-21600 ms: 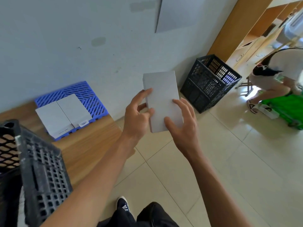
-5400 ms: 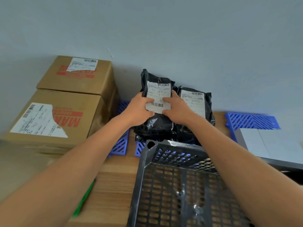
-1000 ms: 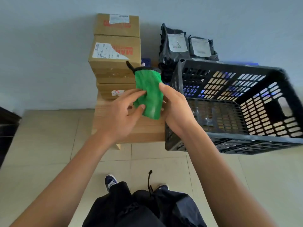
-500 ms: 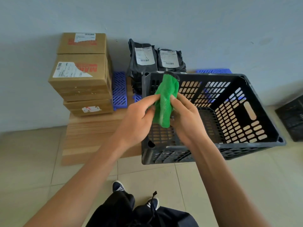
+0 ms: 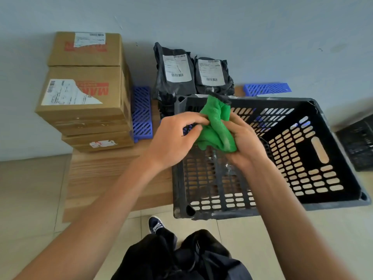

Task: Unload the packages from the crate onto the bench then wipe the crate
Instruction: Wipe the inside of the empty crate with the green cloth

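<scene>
A crumpled green cloth (image 5: 217, 126) is gripped between the left hand (image 5: 175, 140) and right hand (image 5: 245, 141) above the black perforated crate (image 5: 302, 154), whose inside holds nothing, on the wooden bench (image 5: 113, 174). Far left, stacked cardboard boxes (image 5: 84, 91) carry torn labels and partly hidden red lettering; black mailer bags (image 5: 191, 75) show barcode labels.

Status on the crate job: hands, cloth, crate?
Left hand and right hand both gripping green cloth above crate. Crate empty, packages on bench. Wipe not started; nothing in the way.
</scene>
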Demonstrator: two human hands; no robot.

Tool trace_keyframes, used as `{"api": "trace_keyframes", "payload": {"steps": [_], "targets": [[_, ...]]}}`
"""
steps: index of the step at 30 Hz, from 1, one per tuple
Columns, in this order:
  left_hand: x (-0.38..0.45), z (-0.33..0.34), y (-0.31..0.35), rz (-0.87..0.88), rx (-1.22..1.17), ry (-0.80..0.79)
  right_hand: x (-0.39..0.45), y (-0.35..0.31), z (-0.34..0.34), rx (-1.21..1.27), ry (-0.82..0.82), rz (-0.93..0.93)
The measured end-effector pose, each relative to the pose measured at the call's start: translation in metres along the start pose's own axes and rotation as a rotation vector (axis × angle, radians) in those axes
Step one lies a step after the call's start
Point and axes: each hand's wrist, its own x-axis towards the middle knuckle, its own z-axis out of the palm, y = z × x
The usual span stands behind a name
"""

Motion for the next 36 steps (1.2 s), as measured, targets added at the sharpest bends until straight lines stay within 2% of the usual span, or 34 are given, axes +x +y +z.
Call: {"api": "trace_keyframes", "payload": {"steps": [6, 11, 14, 18, 26, 31, 36], "targets": [[0.025, -0.011, -0.031, -0.089, 0.299, 0.01, 0.044, -0.025, 0.002, -0.309, 0.134, -0.238], [0.051, -0.008, -0.047, -0.203, 0.532, -0.042, 0.084, -0.041, 0.011, -0.891, 0.143, -0.461], [0.061, 0.001, -0.05, -0.259, 0.63, -0.082, 0.103, -0.039, 0.015, -1.132, 0.081, -0.579], [0.065, 0.012, -0.051, -0.28, 0.732, -0.092, 0.124, -0.027, 0.013, -1.398, -0.073, -0.627], [0.06, 0.021, -0.055, -0.298, 0.819, -0.053, 0.142, -0.012, 0.001, -1.748, -0.233, -0.7], [0.059, 0.022, -0.057, -0.277, 0.86, -0.011, 0.141, -0.003, -0.007, -1.804, -0.19, -0.808], [0.057, 0.022, -0.058, -0.29, 0.865, 0.027, 0.14, -0.007, -0.028, -1.747, -0.113, -0.877]]}}
